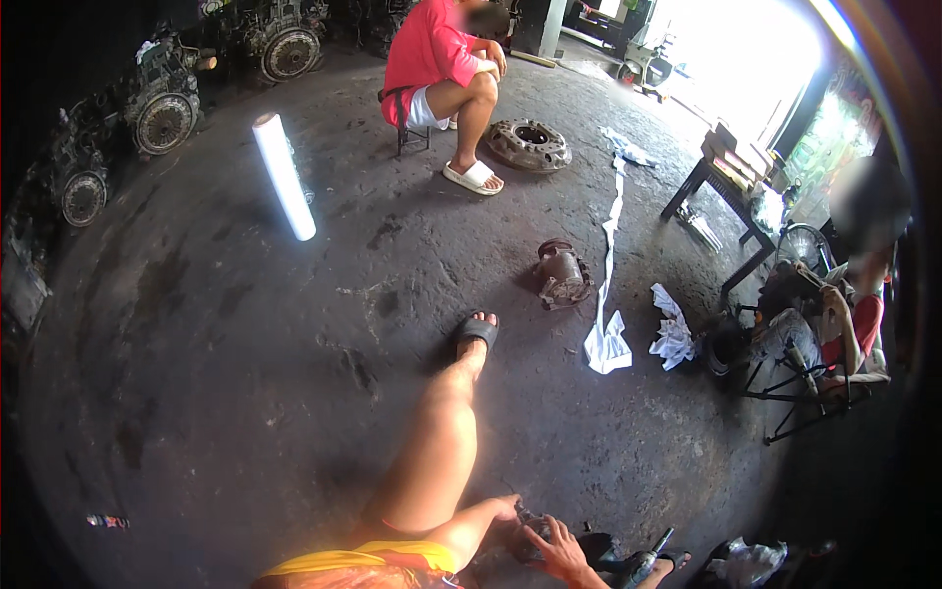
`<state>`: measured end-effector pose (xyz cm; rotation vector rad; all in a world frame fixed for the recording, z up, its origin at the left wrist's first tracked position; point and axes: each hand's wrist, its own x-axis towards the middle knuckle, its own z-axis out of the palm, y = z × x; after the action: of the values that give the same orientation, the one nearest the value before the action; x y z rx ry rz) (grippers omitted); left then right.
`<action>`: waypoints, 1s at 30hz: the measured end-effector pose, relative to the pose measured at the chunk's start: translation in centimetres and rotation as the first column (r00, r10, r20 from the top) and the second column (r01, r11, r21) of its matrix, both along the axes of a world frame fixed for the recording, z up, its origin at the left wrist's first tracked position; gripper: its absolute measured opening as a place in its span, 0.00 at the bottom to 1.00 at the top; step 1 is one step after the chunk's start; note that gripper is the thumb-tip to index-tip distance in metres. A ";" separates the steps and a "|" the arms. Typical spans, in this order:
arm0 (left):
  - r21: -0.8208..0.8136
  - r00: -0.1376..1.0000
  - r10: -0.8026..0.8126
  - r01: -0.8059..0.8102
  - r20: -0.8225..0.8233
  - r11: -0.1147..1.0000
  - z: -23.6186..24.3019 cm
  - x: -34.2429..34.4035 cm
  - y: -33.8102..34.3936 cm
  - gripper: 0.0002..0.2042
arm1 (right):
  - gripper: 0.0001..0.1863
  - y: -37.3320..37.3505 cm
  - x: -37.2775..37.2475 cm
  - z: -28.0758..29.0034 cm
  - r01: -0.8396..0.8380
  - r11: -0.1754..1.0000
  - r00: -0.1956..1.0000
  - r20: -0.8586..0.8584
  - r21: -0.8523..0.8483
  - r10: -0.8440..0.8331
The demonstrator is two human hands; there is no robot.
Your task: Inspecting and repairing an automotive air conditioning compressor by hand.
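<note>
At the bottom of the head view, a dark metal part (523, 528) sits low between my hands, beside my bent leg. Its outline is hard to make out against the dark floor. The fingers of my left hand (502, 508) are closed at its upper left edge. My right hand (561, 555) lies against its right side with fingers apart. Just right of that hand is a grey and black tool with a rod-like end (645, 562), near my other sandalled foot (677, 558).
Ahead lie a rusty cylindrical machine part (563, 275), white cloth strips (608, 344) and a round clutch cover (528, 144). A person in pink (432, 49) sits on a stool; another person (863, 324) sits at right by a bench (721, 187). A white roll (284, 177) stands left.
</note>
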<state>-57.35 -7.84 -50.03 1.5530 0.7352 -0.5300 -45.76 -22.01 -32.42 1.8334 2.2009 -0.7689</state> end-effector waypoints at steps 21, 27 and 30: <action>-0.082 0.997 0.069 -0.073 -0.047 0.994 1.5 -0.6 0.6 0.46 | 0.36 0.0 -1.4 2.3 0.363 0.919 0.924 0.065 0.152 -0.376; -0.114 0.997 0.065 -0.069 -0.042 0.991 3.7 -0.3 0.6 0.46 | 0.43 -1.2 0.7 -0.3 0.031 0.989 0.995 0.088 0.141 -0.044; -0.088 0.998 0.054 -0.055 -0.014 0.995 3.5 -0.5 0.4 0.42 | 0.37 -1.0 -1.6 -1.3 0.410 0.904 0.895 0.245 -0.121 -0.373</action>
<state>-57.82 -7.39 -46.48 1.4456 0.7510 -0.5245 -47.40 -23.03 -33.69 2.1842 1.5987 -0.7521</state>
